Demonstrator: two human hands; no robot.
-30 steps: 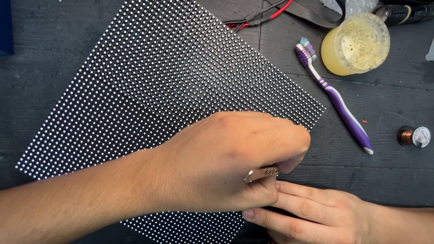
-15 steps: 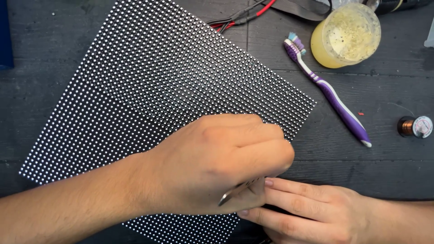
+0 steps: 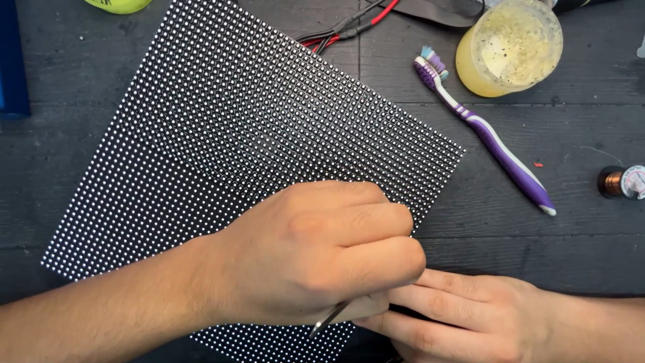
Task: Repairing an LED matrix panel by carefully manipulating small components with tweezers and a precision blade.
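Observation:
A black panel (image 3: pixel 235 134) covered in a grid of small white dots lies tilted on the dark wooden table (image 3: pixel 564 242). My left hand (image 3: pixel 316 252) rests over the panel's lower right edge, closed around thin metal tweezers (image 3: pixel 329 319) whose tips poke out beneath the fingers. My right hand (image 3: pixel 457 319) lies flat on the table just right of it, fingers stretched out and touching the left hand's fingertips near the panel's edge.
A purple and white toothbrush (image 3: pixel 487 134) lies diagonally right of the panel. A yellowish plastic cup (image 3: pixel 510 47) stands at the top right. Red and black wires (image 3: pixel 349 23) run along the top. A small copper wire spool (image 3: pixel 621 181) sits at the right edge.
My left hand has shifted slightly down and left over the panel's edge, turning the tweezers so their tips point down and left. The right hand stays beside it.

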